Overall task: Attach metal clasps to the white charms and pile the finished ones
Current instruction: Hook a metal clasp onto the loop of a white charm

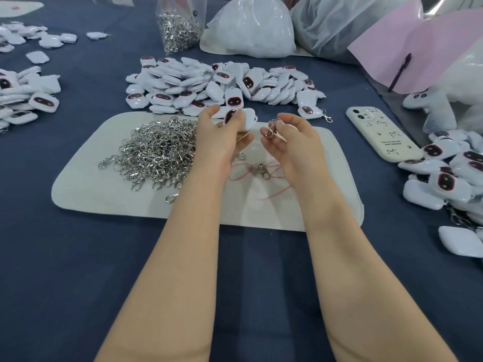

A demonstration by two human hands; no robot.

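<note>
My left hand (222, 134) grips a white charm (236, 116) with a dark red-rimmed face, held above the white mat (104, 194). My right hand (295, 138) pinches a metal clasp (271, 128) a short gap to the charm's right. A heap of loose clasps (159, 151) lies on the mat left of my left hand, and one stray clasp (263, 170) rests between my wrists. A big pile of charms (217, 84) spreads just beyond the mat. A charm with a clasp on it (312, 112) lies to the right of that pile.
A phone (379, 133) lies right of the mat. More charms are heaped at the right edge (449, 173) and the left edge (23, 97). A clear bag of clasps (180, 27) and white plastic bags (251, 27) stand at the back on the blue cloth.
</note>
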